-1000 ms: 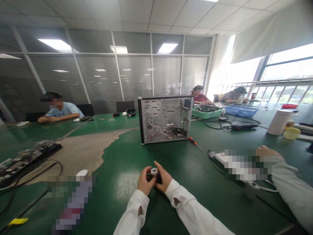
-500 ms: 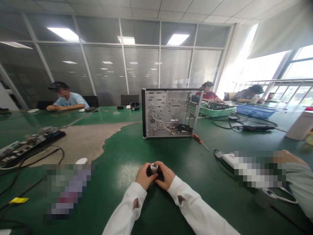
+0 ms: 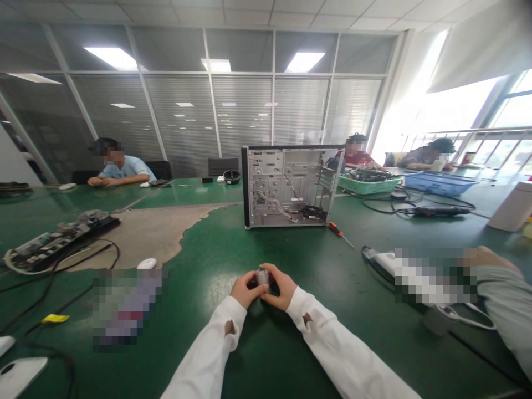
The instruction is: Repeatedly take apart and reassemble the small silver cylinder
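Between my two hands stands a small grey cylinder (image 3: 261, 276) with a pale top, low over the green table (image 3: 233, 354). My left hand (image 3: 246, 290) is closed on its left side, fingers and thumb curled round. On the other side my right hand (image 3: 281, 288) grips it too, its thumb close to the left thumb. The lower end of the cylinder is partly hidden by my thumbs. Beyond my hands stands an open computer case (image 3: 288, 185) with loose cables and a dark part inside. An orange-handled screwdriver (image 3: 336, 228) lies by its right corner.
At left are a long circuit-board strip (image 3: 62, 238), black cables and a white round object (image 3: 147, 264). A green basket (image 3: 369, 185) and a blue basket (image 3: 438, 183) stand back right. Another person's grey sleeve (image 3: 505, 305) reaches in at right. Several people sit around.
The cylinder now shows more of its side, where mostly its top showed before. My hands still hold it and sit slightly higher in view. The whole view has shifted a little.
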A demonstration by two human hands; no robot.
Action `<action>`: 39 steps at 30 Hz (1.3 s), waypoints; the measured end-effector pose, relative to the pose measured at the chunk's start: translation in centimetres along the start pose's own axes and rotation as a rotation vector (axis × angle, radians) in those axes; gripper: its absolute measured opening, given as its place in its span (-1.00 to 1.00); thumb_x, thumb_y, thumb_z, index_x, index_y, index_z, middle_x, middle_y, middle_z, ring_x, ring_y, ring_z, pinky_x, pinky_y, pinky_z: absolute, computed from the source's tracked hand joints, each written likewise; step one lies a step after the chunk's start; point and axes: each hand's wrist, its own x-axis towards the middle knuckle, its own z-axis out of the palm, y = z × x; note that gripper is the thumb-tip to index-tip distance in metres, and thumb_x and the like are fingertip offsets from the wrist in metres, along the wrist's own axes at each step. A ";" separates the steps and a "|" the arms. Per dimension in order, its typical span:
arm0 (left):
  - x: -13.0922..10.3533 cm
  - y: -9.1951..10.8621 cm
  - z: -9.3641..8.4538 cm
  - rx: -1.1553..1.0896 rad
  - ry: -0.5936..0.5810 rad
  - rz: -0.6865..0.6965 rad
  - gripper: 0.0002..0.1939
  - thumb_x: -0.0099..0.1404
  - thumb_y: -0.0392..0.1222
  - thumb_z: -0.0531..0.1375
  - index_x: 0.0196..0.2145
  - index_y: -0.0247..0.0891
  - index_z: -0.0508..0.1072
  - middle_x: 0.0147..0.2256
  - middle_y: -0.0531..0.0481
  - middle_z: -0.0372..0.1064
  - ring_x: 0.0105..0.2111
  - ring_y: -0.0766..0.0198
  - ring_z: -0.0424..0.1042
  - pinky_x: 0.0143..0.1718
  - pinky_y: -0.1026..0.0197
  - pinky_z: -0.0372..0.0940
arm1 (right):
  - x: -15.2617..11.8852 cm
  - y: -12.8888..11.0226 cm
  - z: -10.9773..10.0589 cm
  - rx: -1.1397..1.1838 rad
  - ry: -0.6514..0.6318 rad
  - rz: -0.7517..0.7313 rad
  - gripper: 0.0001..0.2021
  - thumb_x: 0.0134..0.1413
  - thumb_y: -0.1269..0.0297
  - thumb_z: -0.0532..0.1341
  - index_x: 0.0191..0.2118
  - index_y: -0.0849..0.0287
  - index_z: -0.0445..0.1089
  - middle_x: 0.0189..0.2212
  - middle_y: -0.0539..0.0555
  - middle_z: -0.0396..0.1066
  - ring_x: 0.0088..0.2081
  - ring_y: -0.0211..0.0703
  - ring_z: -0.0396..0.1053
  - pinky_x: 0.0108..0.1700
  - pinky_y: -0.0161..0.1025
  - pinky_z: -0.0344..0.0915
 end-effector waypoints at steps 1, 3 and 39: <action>0.0 -0.1 0.0 -0.027 -0.012 -0.004 -0.70 -0.12 -0.17 0.22 -0.37 -0.33 0.40 -0.42 -0.03 0.40 -0.37 0.22 0.33 -0.30 0.23 0.18 | 0.0 0.0 0.1 0.003 0.000 0.002 -0.36 -0.30 0.35 0.19 0.01 0.12 -0.03 -0.17 0.07 0.22 -0.24 -0.20 0.25 -0.19 -0.22 0.21; 0.0 -0.2 -0.1 -0.102 -0.044 -0.018 -0.68 -0.10 -0.15 0.22 -0.34 -0.34 0.40 -0.40 -0.04 0.40 -0.36 0.21 0.33 -0.29 0.23 0.18 | 0.0 0.1 0.2 0.014 -0.002 0.011 -0.32 -0.32 0.31 0.22 0.01 0.11 -0.05 -0.18 0.07 0.22 -0.25 -0.19 0.26 -0.20 -0.21 0.22; -1.7 2.3 0.9 -1.082 -0.150 -0.609 -0.58 0.09 0.03 0.04 -0.34 -0.43 0.39 -0.55 -0.11 0.37 -0.44 0.27 0.38 -0.48 0.31 0.21 | 0.2 1.6 1.6 0.681 -0.071 0.155 -0.35 -0.45 0.24 0.33 -0.14 0.07 0.01 -0.20 0.06 0.15 -0.20 -0.21 0.20 -0.34 -0.31 0.23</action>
